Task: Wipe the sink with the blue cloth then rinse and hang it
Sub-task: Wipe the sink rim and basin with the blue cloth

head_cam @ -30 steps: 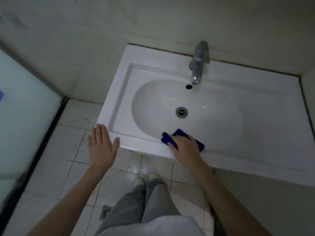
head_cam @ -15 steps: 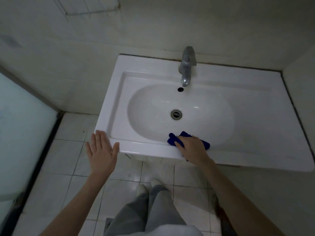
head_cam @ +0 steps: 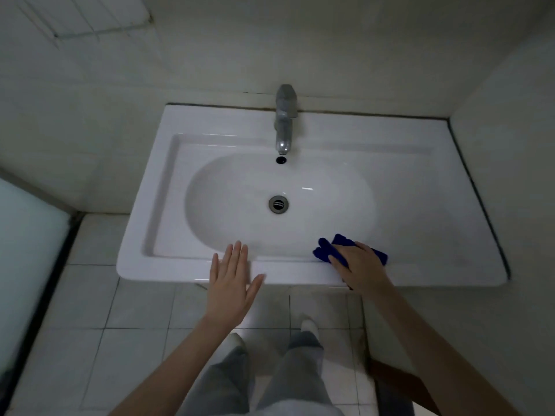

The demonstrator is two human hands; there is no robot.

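Head view. Right grip [head_cam: 359, 264] closed over the bunched blue cloth [head_cam: 326, 250], pressing it onto the near rim of the sink [head_cam: 186, 271], to the right of the drain [head_cam: 278, 204] and well apart from the faucet [head_cam: 285, 121] at the far edge. Left grip [head_cam: 231, 283] wide, fingers straight and thumb spread, over the near rim left of the cloth; contact with the rim not discernible. Judged light, soft and limp, probably damp, hence prone to slide on glazed ceramic and to sag once lifted. Best taken by gathering the folds from above into the palm; for hanging, pinched along one edge or corner.
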